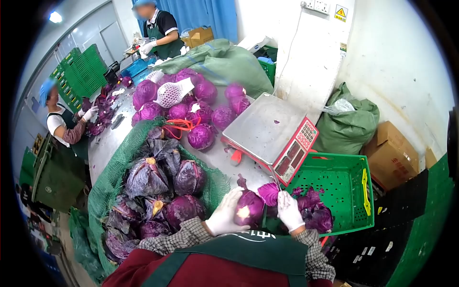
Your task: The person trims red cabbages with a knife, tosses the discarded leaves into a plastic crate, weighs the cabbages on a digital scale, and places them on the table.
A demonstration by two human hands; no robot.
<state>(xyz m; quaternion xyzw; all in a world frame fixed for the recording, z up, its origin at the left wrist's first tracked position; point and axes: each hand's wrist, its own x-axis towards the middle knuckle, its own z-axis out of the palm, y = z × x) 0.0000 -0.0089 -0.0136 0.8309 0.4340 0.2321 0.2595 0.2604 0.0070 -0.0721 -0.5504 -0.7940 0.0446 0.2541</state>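
My left hand (225, 211), in a white glove, is closed around the side of a trimmed red cabbage (249, 210); its pale cut stem end faces me. A loose purple leaf (268, 193) stands out beside that cabbage. My right hand (290, 213), also gloved, is closed on a slim knife (276, 178) whose narrow blade points up and away past the leaf. Left of my hands, a green mesh sack (107, 177) lies open with several untrimmed red cabbages (189, 178) in it, dark outer leaves still on.
A digital scale (265, 125) stands ahead. Right of me, a green crate (334, 167) holds purple leaves (315, 213). Several trimmed cabbages (222, 117) and a white foam net (174, 92) lie on the metal table (107, 146). Two co-workers stand at its far and left sides.
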